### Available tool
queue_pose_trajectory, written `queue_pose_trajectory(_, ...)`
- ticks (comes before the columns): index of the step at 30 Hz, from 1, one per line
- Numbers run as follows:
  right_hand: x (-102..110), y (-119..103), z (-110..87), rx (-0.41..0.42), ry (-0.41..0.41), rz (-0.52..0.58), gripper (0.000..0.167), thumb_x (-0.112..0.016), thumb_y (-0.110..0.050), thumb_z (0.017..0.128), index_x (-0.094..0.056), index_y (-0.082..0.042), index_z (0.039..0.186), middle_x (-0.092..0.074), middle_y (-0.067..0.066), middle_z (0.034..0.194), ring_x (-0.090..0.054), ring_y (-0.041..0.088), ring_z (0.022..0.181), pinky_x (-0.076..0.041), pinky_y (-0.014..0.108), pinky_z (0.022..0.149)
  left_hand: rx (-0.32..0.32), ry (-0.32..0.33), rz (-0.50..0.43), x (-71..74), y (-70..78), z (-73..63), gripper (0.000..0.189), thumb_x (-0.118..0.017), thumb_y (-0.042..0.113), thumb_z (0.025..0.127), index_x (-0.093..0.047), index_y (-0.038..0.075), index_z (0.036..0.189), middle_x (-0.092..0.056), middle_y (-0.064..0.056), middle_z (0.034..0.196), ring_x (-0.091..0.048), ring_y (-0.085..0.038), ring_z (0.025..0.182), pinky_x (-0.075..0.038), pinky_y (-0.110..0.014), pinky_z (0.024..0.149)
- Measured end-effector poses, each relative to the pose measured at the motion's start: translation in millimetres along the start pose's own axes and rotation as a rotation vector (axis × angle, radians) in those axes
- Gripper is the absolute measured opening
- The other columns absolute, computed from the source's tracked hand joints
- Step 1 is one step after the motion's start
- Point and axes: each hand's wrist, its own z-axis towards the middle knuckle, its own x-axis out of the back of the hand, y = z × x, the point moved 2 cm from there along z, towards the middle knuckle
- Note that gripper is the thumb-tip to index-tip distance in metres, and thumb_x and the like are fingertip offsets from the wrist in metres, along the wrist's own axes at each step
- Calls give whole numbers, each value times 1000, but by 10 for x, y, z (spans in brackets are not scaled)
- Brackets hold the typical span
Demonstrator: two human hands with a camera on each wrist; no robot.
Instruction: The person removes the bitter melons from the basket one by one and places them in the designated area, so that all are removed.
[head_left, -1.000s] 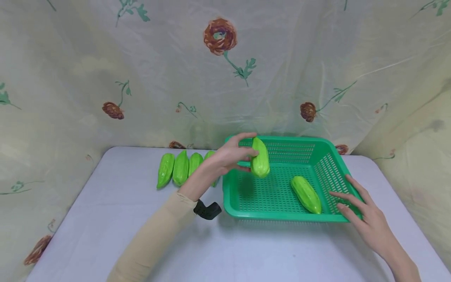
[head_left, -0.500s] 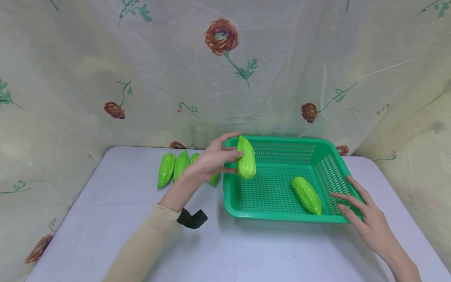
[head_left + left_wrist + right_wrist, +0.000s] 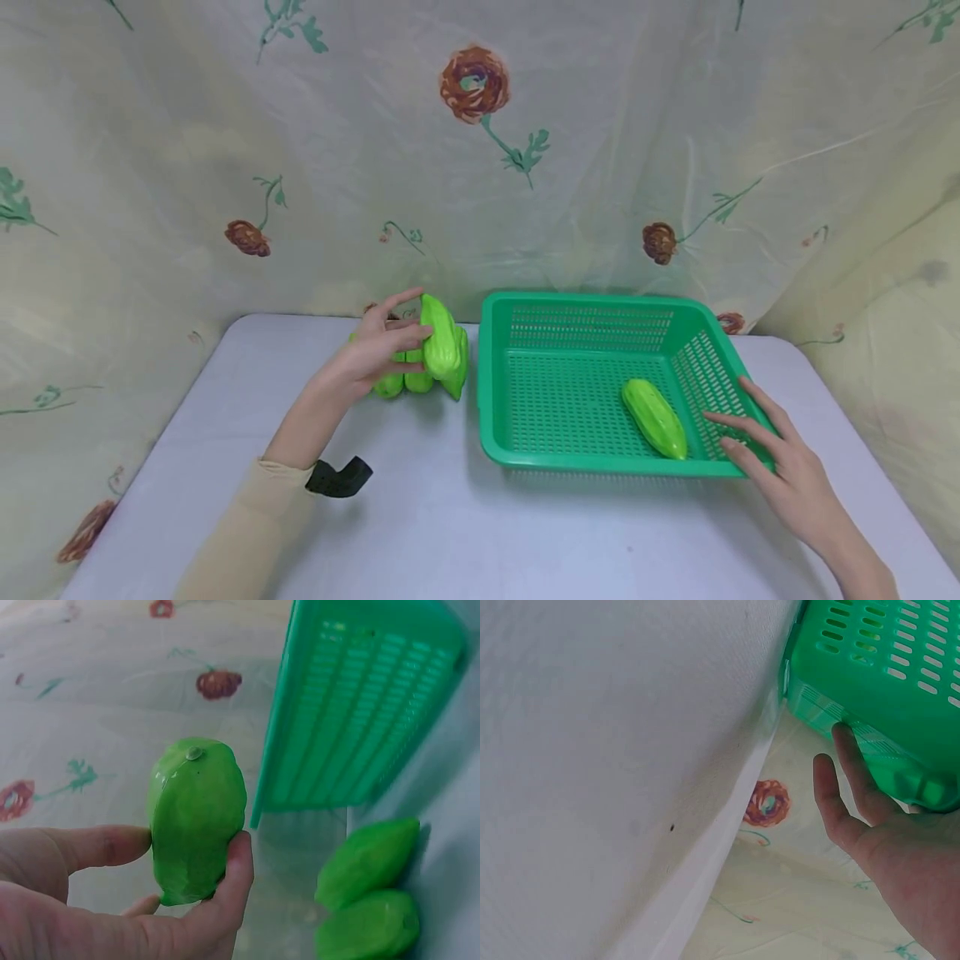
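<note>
My left hand (image 3: 367, 346) pinches a glossy green ridged fruit (image 3: 441, 337), papaya-like in shape, between thumb and fingers, above a row on the table. Seen from the left wrist, the held fruit (image 3: 196, 817) turns a blunt stem end to the camera. Several similar fruits lie side by side below it, such as one fruit (image 3: 388, 385), partly hidden by the hand. A green plastic basket (image 3: 600, 463) stands to the right with a single fruit (image 3: 654, 418) inside. At the basket's front right corner, my right hand (image 3: 795, 475) rests on the rim, its fingers loosely spread.
The white-covered table (image 3: 555, 533) extends in front of the basket. A flower-patterned curtain (image 3: 337, 150) hangs behind and at both sides. The left wrist bears a black camera mount (image 3: 341, 477).
My left hand has moved left with the held fruit, from above the basket to above the row on the table. The right hand and the basket have stayed put.
</note>
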Motion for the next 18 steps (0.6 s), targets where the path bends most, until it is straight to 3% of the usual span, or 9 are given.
queue_pose_trajectory(5,2,-10,6,1,-3,-3,33,-62,-16,109,-72,-18,140,-21,-5,181,-14,-20,155,-32,85,104,-9,61,25,289,-54,-45,79,-57,10,109,-15,24,175,-22,-27,176,-47,-43,147,-48,-66,118)
queue_pose_trajectory(13,3,-14,-10,-1,4,3,33,-62,-15,108,-72,-17,140,-22,-6,181,-14,-17,157,-29,84,108,4,192,48,649,-115,-104,81,-57,13,110,-12,27,175,-28,-25,174,-56,-27,129,-54,-52,114)
queue_pose_trajectory(18,-1,-15,-1,-4,4,8,33,-62,-15,108,-71,-16,140,-22,-6,181,-14,-17,157,-26,88,111,14,265,96,884,-160,-104,79,-54,16,111,-9,25,175,-24,-25,176,-56,-28,133,-56,-47,111)
